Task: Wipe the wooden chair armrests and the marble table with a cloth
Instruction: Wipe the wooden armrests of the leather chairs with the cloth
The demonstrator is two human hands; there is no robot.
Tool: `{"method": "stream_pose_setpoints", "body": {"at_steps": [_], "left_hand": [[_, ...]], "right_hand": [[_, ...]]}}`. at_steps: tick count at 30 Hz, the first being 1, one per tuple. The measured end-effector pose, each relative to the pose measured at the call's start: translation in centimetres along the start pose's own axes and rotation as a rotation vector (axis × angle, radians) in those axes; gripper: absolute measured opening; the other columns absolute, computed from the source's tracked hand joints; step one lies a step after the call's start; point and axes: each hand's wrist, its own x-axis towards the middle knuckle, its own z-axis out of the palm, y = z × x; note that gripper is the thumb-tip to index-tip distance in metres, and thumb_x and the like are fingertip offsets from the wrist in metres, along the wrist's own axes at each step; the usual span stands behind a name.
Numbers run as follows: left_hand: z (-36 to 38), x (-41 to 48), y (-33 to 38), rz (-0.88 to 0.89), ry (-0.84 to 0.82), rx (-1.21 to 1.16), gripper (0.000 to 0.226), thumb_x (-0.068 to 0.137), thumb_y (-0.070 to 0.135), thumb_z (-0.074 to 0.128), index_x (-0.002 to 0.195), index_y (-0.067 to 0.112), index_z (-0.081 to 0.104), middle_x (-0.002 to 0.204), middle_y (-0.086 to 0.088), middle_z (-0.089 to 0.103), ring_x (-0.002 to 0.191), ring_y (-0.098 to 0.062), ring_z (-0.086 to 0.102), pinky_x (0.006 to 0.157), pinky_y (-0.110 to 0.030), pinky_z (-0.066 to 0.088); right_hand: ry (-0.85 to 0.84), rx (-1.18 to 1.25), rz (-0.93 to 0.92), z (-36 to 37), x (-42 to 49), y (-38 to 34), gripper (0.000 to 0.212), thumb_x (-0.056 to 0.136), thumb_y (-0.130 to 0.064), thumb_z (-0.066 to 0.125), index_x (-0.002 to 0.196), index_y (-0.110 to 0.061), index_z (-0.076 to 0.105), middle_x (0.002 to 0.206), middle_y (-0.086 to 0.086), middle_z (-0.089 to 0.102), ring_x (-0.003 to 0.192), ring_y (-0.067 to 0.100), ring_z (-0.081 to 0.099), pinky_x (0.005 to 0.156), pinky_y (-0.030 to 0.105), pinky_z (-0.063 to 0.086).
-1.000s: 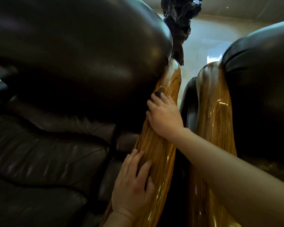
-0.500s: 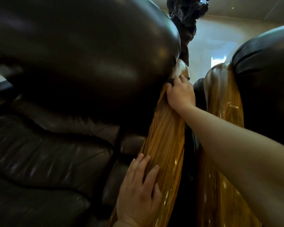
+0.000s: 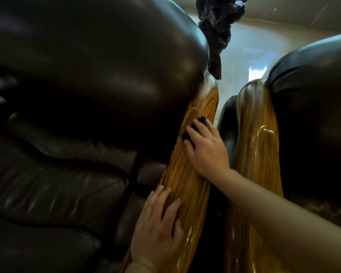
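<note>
A glossy striped wooden armrest (image 3: pixel 187 186) runs up the middle of the view, beside a dark leather chair. My right hand (image 3: pixel 206 148) presses a small dark cloth (image 3: pixel 200 123) flat against the upper half of this armrest; only a corner of the cloth shows past my fingertips. My left hand (image 3: pixel 158 229) lies flat on the lower part of the same armrest, fingers spread, holding nothing. A second wooden armrest (image 3: pixel 258 134) of the neighbouring chair stands just to the right. The marble table is out of view.
The dark leather backrest (image 3: pixel 98 62) bulges over the left armrest and the seat cushion (image 3: pixel 47 194) lies at lower left. Another leather chair (image 3: pixel 313 115) fills the right. A dark gnarled carving (image 3: pixel 219 22) rises behind the armrests. A narrow dark gap separates the armrests.
My right hand with the cloth went up to the armrest's top end, then slid back down to its upper half. My left hand has stayed on the lower part.
</note>
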Motion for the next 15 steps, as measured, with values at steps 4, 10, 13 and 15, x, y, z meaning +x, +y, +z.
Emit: {"method": "stream_pose_setpoints", "body": {"at_steps": [4, 10, 13, 15], "left_hand": [[-0.2, 0.0, 0.1, -0.026, -0.017, 0.015, 0.041, 0.084, 0.032, 0.052, 0.124, 0.025, 0.053, 0.144, -0.003, 0.046, 0.142, -0.020, 0.033, 0.107, -0.050, 0.042], [-0.2, 0.0, 0.2, -0.004, -0.029, 0.034, 0.040, 0.084, 0.030, 0.052, 0.121, 0.018, 0.059, 0.141, -0.011, 0.051, 0.143, -0.022, 0.031, 0.110, -0.048, 0.038], [-0.3, 0.0, 0.2, -0.021, -0.022, 0.039, 0.039, 0.085, 0.031, 0.049, 0.121, 0.018, 0.060, 0.142, -0.009, 0.050, 0.144, -0.015, 0.023, 0.111, -0.046, 0.036], [-0.3, -0.1, 0.2, -0.025, -0.011, 0.017, 0.041, 0.085, 0.031, 0.049, 0.122, 0.018, 0.061, 0.143, -0.007, 0.049, 0.145, -0.014, 0.023, 0.113, -0.043, 0.033]], "right_hand": [[-0.011, 0.021, 0.128, 0.0, 4.0, 0.4, 0.048, 0.100, -0.041, 0.043, 0.144, -0.023, 0.051, 0.159, 0.004, 0.036, 0.151, 0.031, 0.019, 0.122, 0.046, 0.017], [-0.087, -0.035, -0.303, -0.7, -5.2, -1.5, 0.041, 0.099, -0.042, 0.044, 0.133, -0.027, 0.060, 0.147, 0.000, 0.052, 0.148, 0.027, 0.029, 0.120, 0.053, 0.021], [-0.161, -0.054, -0.403, -1.1, -5.4, -0.8, 0.043, 0.101, -0.046, 0.039, 0.136, -0.030, 0.057, 0.150, -0.002, 0.049, 0.149, 0.026, 0.028, 0.121, 0.052, 0.019], [-0.140, -0.091, -0.283, -1.2, -2.4, -0.4, 0.046, 0.100, -0.048, 0.037, 0.139, -0.031, 0.055, 0.154, -0.001, 0.046, 0.149, 0.026, 0.026, 0.122, 0.051, 0.017]]}}
